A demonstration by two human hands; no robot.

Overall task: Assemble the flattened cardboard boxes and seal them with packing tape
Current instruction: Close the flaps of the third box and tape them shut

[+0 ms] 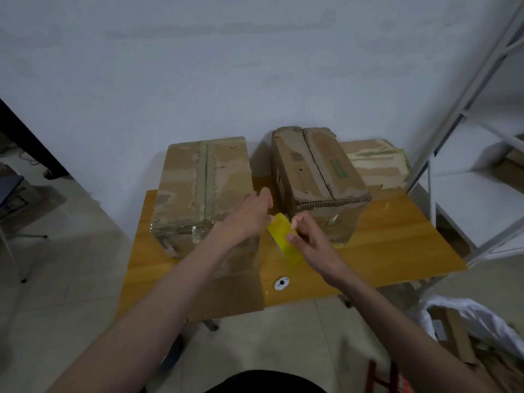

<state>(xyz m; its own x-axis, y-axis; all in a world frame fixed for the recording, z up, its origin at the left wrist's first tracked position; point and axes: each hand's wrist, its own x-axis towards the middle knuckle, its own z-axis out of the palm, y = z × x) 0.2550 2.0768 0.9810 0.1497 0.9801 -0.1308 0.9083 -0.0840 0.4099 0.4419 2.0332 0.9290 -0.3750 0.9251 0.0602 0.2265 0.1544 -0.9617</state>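
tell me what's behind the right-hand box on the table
A third, crumpled taped box sits behind the right-hand box, against the wall. Its lower front part is hidden.

Two bare forearms are seen, without sleeves, watch or ring. The left hand (249,219) and the right hand (307,239) are uncovered — no gloves are worn. At the bottom edge a dark garment (266,382) — black, plain — is seen.

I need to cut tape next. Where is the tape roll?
Head view, centre: the yellow tape roll is in the right hand, between the two boxes' near ends.
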